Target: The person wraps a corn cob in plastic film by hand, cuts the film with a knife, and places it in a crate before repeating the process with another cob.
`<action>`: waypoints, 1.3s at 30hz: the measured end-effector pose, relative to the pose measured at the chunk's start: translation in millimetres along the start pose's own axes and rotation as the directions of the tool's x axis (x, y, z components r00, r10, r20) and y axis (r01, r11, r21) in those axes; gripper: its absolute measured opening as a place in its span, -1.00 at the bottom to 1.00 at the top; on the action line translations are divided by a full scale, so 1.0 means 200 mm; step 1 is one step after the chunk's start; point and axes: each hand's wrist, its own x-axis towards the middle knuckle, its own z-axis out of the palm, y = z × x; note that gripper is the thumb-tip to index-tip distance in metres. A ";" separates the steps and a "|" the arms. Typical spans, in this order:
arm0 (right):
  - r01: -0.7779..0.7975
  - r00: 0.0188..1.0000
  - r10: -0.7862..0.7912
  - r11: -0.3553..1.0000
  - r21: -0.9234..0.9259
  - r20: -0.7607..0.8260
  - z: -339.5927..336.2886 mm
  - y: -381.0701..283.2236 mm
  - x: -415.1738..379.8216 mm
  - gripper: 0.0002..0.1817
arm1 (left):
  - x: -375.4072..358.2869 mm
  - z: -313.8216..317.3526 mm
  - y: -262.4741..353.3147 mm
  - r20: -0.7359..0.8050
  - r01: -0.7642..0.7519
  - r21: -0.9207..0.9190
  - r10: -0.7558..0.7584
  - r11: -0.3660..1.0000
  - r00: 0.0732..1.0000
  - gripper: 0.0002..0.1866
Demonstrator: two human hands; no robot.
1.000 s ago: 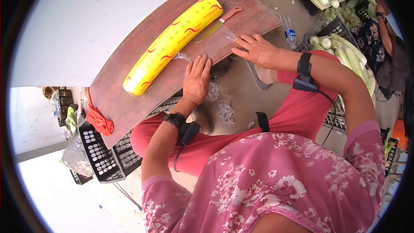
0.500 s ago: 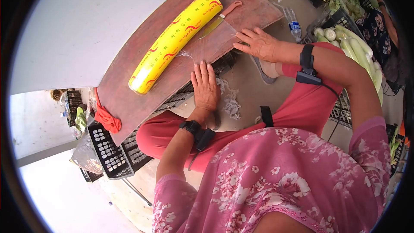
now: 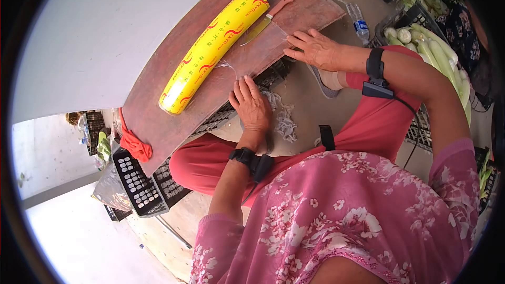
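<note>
A yellow roll of plastic film (image 3: 214,51) with red and green print lies slantwise on a reddish-brown board (image 3: 158,81). Beside its far end rests a knife (image 3: 268,18) with a reddish handle. My left hand (image 3: 251,106) has its fingertips on the board's near edge, fingers loosely stretched. Farther right along that edge, my right hand (image 3: 315,50) lies with fingers spread. Thin wrinkled film shows between the roll and my left fingertips. A clear film edge seems to run near the knife toward my right hand, but it is hard to make out. Neither hand visibly grips anything.
A red cloth (image 3: 135,146) hangs at the board's left end above a black crate (image 3: 138,184). Scraps of film (image 3: 285,122) lie on the floor. At right are a plastic bottle (image 3: 359,25) and a crate of pale green vegetables (image 3: 434,50). Part of another person shows at far right.
My left hand's fingers have bent a little more at the board's edge, and its wrist has shifted slightly right. My right hand stays almost in place. The view has moved slightly.
</note>
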 end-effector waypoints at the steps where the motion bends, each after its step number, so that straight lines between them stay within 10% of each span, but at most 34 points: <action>1: 0.002 1.000 -0.002 1.000 -0.003 0.009 -0.01 0.00 0.00 -0.28 | 0.03 -0.04 -0.01 0.008 -0.009 0.019 0.009 1.000 1.000 -0.12; 14: 0.014 1.000 -0.014 1.000 -0.025 -0.005 0.01 0.00 0.00 -0.26 | 0.23 -0.12 -0.17 0.021 -0.319 -0.032 0.320 0.947 0.947 -0.66; 32: 0.008 1.000 -0.008 1.000 -0.019 0.009 0.00 -0.01 0.00 -0.23 | 0.35 -0.02 -0.23 0.022 -0.324 -0.055 0.325 0.945 0.945 -0.66; 39: -0.002 0.996 -0.002 0.999 0.047 0.091 -0.04 -0.01 0.00 -0.29 | 0.47 -0.13 -0.12 -0.103 -0.610 -0.060 0.603 0.790 0.791 -0.40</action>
